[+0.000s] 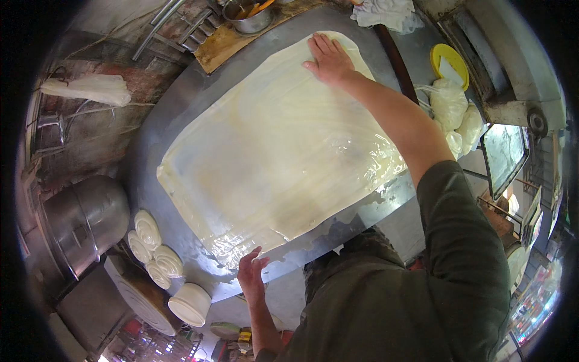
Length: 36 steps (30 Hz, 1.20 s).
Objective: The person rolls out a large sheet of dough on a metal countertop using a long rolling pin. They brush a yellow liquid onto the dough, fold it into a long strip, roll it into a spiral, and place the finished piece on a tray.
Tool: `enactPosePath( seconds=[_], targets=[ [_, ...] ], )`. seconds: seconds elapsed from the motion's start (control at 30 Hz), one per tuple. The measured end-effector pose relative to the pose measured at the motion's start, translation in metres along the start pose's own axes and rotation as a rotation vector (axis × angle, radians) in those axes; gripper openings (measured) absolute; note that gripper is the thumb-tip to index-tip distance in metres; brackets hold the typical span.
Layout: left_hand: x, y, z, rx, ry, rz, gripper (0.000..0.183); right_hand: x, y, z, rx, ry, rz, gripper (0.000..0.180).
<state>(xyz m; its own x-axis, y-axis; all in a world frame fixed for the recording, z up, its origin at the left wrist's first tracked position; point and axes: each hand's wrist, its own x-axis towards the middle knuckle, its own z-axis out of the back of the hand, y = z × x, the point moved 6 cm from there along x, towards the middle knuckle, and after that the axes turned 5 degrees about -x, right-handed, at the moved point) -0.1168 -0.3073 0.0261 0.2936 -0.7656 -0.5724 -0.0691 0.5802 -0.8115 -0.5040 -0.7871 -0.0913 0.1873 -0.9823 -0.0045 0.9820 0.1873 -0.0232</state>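
A wide, thin sheet of oiled dough (271, 135) lies stretched over a metal worktop (158, 122). Flat on its far upper edge rests my right hand (329, 61), fingers spread and holding nothing. My left hand (252, 269) is at the near lower edge of the sheet, fingers apart and partly curled; whether it touches the dough I cannot tell. Several coiled, shiny dough pieces (148, 230) sit at the worktop's left end, with a white plastic tub (190, 304) beside them.
A metal pot (249, 20) with orange-handled utensils stands beyond the worktop, near a wooden board (221, 50). A dark rod (396, 63), a yellow lid (448, 65) and filled plastic bags (448, 104) lie at the right. At the left is a large metal vessel (86, 221).
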Motion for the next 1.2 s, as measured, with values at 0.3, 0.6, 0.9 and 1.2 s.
enactPosePath(
  seconds=[0.3,0.6,0.9,1.2],
  targets=[
    [0.051,-0.040,-0.017,0.376,0.053,-0.182,0.026,-0.007,-0.035,-0.001,0.005,0.014,0.011,0.075],
    [0.206,-0.133,-0.065,0.495,-0.076,-0.639,0.047,-0.012,0.122,-0.006,0.080,0.018,0.164,0.074],
    [0.276,-0.167,-0.118,0.615,-0.134,-0.701,0.041,-0.026,0.253,0.000,0.184,-0.037,0.597,0.065],
    [0.367,-0.144,-0.110,0.968,-0.024,-0.901,0.051,0.009,0.001,0.005,0.046,-0.092,0.155,0.055]
  ],
)
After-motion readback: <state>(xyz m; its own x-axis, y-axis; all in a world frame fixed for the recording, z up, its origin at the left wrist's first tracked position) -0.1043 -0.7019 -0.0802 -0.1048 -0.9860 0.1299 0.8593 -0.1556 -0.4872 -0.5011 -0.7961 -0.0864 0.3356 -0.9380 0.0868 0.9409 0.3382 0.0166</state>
